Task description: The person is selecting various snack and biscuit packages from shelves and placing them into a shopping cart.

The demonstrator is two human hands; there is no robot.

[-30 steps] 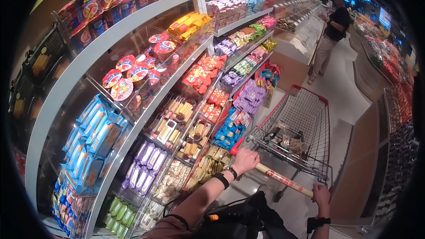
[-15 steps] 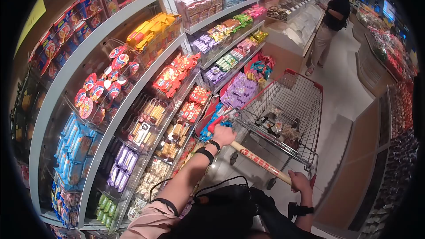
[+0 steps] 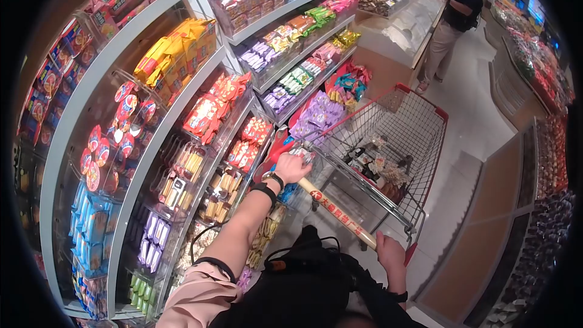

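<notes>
My left hand (image 3: 291, 167) grips the left end of the shopping cart handle (image 3: 336, 212), a tan bar with red print. My right hand (image 3: 389, 256) holds the right end of the same bar. The red-rimmed wire cart (image 3: 425, 146) stands in the aisle ahead of me, close beside the snack shelves on the left. Several small packaged items (image 3: 376, 167) lie in the near end of its basket. A black bag (image 3: 303, 285) hangs at my chest, below both arms.
Curved white shelves (image 3: 146, 146) full of colourful snack packs run along the left. A person in a black top and light trousers (image 3: 452, 21) stands up the aisle by a glass counter. Low displays line the right side. Pale floor (image 3: 473, 121) lies beyond the cart.
The cart and I have moved forward along the shelves, which have slid back to the left. The cart has angled a little to the right. Both hands stay on the handle.
</notes>
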